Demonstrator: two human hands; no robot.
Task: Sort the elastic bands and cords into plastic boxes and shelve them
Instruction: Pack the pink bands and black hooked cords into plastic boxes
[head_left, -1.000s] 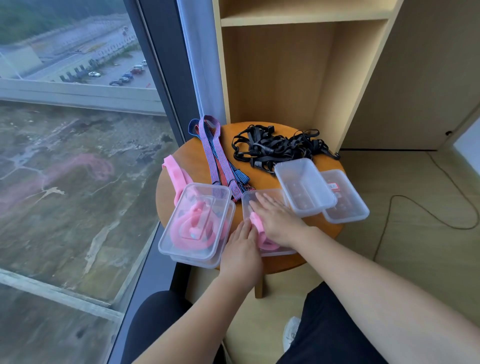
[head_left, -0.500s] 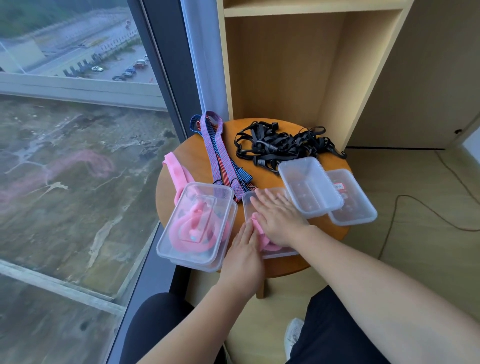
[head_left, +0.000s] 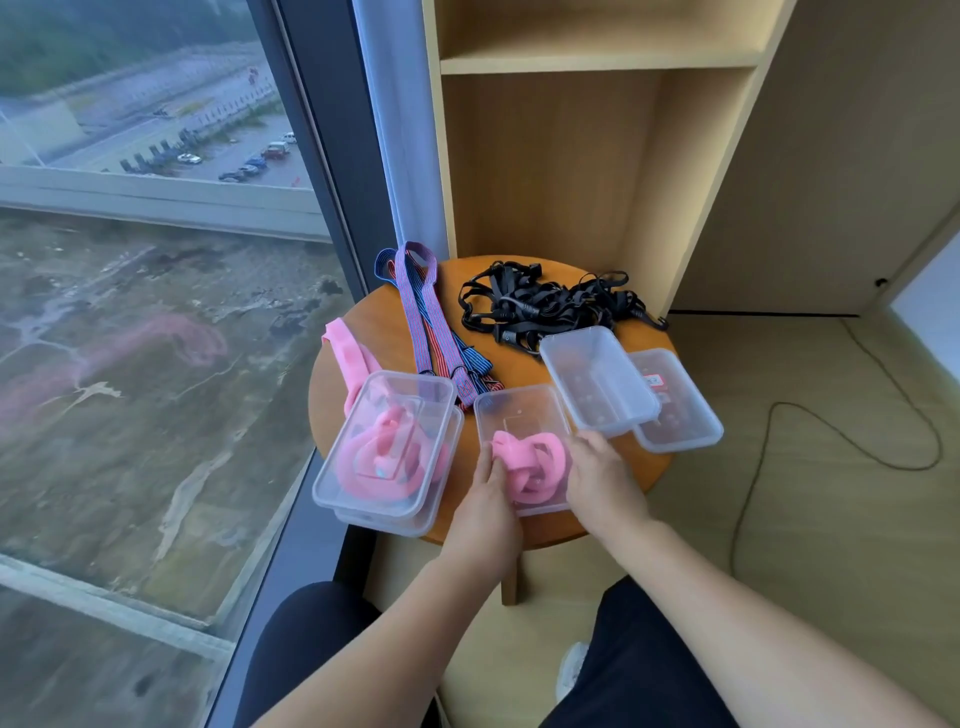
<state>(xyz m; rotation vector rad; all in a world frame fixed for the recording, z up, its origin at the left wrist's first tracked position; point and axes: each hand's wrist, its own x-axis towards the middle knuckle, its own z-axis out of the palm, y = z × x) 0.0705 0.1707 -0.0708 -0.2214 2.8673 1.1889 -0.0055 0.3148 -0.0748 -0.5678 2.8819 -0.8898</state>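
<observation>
Beside a tall window, a round wooden desk (head_left: 524, 366) stands in front of a pale shelf unit (head_left: 561, 171), whose lower bay opens right behind the desk's far edge. At the near edge, straight ahead of you, sits an open clear box (head_left: 519, 410) with a pink band (head_left: 532, 467) coiled in its near half, rising a little above the rim. Your left hand (head_left: 485, 501) lies along the box's left side with the fingers fairly straight, the tips touching the band and gripping nothing. Your right hand (head_left: 602, 478) is at the box's right rim with the fingers loosely bent; you cannot tell from here whether they grip the rim or only rest against it. Just beyond that hand, two more clear boxes crowd the right side: a tilted box (head_left: 597, 382) lies partly over a labelled box (head_left: 680, 415), which juts past the desk's edge. To your left, a covered box (head_left: 384, 452) holds more pink bands and overhangs the near-left edge, with a loose pink band (head_left: 349, 353) trailing from behind it. Striped straps (head_left: 428, 322) run from the far-left edge down between the covered box and the open box, their ends touching the open box's far corner. A tangle of black cords (head_left: 550, 306) lies across the far side of the desk, between the boxes and the shelf bay. On the floor to the right, a thin cable (head_left: 852, 447) loops over the wood boards.
</observation>
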